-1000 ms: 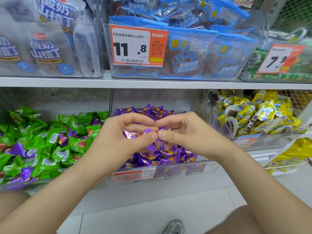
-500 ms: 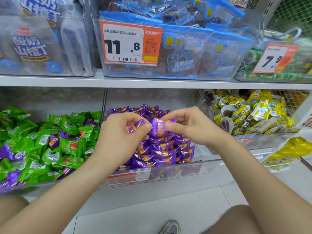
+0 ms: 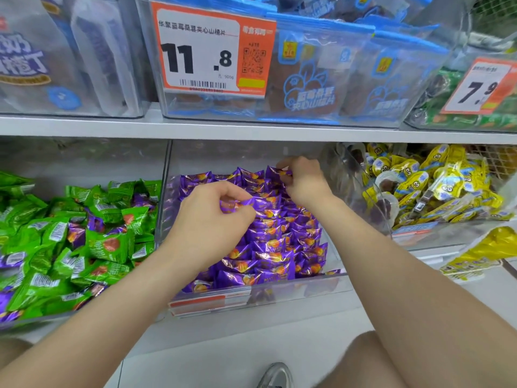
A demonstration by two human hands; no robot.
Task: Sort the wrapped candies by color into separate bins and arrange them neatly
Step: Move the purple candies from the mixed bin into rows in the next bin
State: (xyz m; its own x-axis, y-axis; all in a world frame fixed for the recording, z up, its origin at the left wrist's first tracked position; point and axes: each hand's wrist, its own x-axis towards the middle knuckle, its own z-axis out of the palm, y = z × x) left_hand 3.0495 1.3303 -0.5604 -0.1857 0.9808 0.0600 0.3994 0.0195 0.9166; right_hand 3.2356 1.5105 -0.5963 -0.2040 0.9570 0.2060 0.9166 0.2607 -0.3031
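Observation:
A clear middle bin (image 3: 333,287) on the lower shelf holds several purple wrapped candies (image 3: 268,247) stacked in rows. My left hand (image 3: 212,219) hovers over the bin's left half and pinches a purple candy (image 3: 237,205) between thumb and fingers. My right hand (image 3: 303,180) reaches to the back of the same bin and pinches another purple candy (image 3: 279,172) at the rear row. The bin to the left (image 3: 33,320) is full of green candies (image 3: 109,245) with a few purple ones (image 3: 75,233) mixed in.
A tilted clear bin (image 3: 419,233) on the right holds yellow wrapped sweets (image 3: 447,180). The upper shelf (image 3: 251,130) carries bins of blue packets with price tags (image 3: 212,51). A yellow bag (image 3: 481,253) lies at the right edge. My shoe (image 3: 275,375) is on the floor below.
My hands, close together a second ago, have separated. The right hand carried its purple candy to the back of the bin; the left keeps its candy lower and nearer. The view came closer.

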